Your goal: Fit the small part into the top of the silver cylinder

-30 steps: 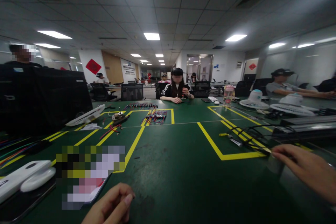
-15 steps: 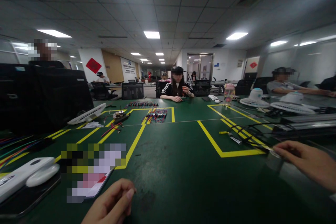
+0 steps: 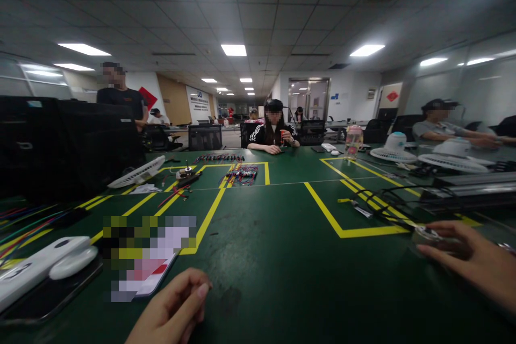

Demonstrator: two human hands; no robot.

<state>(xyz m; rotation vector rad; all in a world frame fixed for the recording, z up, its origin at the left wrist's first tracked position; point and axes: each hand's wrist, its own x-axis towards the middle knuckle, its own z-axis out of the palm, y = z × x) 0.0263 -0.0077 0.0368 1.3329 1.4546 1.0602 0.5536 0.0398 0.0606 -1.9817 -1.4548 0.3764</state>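
Currently, in the head view, the right hand (image 3: 470,258) differs from the earlier frame: its thumb and fingers, previously pinched together, are parted at a small round container (image 3: 427,234). Contact cannot be confirmed. The container is at the near right of the green table (image 3: 278,258); its contents are too small to identify. The left hand (image 3: 171,306), near left, is curled, thumb against index finger; any item between them cannot be told. A pink-topped bottle (image 3: 353,142) stands far right.
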